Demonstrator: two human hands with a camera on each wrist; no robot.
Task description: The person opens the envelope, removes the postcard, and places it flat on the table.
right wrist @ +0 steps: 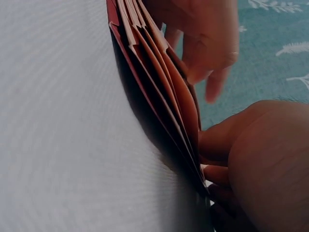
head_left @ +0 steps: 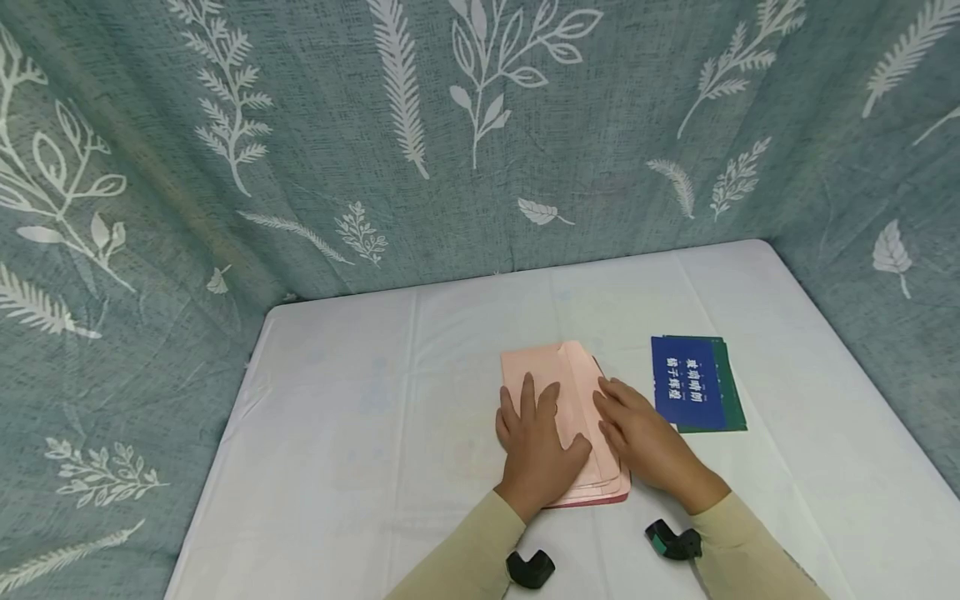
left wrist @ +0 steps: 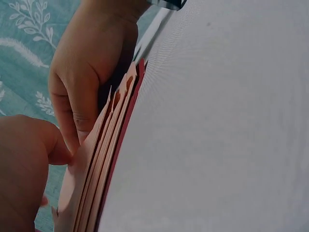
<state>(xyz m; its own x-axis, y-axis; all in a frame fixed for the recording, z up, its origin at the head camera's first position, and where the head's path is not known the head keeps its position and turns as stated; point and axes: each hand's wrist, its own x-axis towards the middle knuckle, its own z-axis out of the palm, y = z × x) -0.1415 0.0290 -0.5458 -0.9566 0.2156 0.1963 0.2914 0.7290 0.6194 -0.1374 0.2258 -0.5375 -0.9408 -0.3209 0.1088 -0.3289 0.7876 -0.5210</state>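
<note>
A pink accordion-style folder (head_left: pixel 581 383) with a dark red bottom cover lies on the white table. At its near end, several stacked layers with gaps between them show in the left wrist view and right wrist view. My left hand (head_left: pixel 538 454) rests on the top panel with its fingers spread. At the folder's right edge is my right hand (head_left: pixel 651 437), its fingertips touching the top panel beside that edge. The right thumb is hidden in the head view. In the right wrist view, right-hand fingers (right wrist: pixel 217 145) meet the upper edge of the layers.
A blue card (head_left: pixel 686 404) with white characters lies over a green card (head_left: pixel 733 400) to the right of the folder. White cloth covers the table (head_left: pixel 337 433). A green leaf-patterned curtain (head_left: pixel 322 150) hangs behind and at both sides. Black devices (head_left: pixel 531 570) sit at both wrists.
</note>
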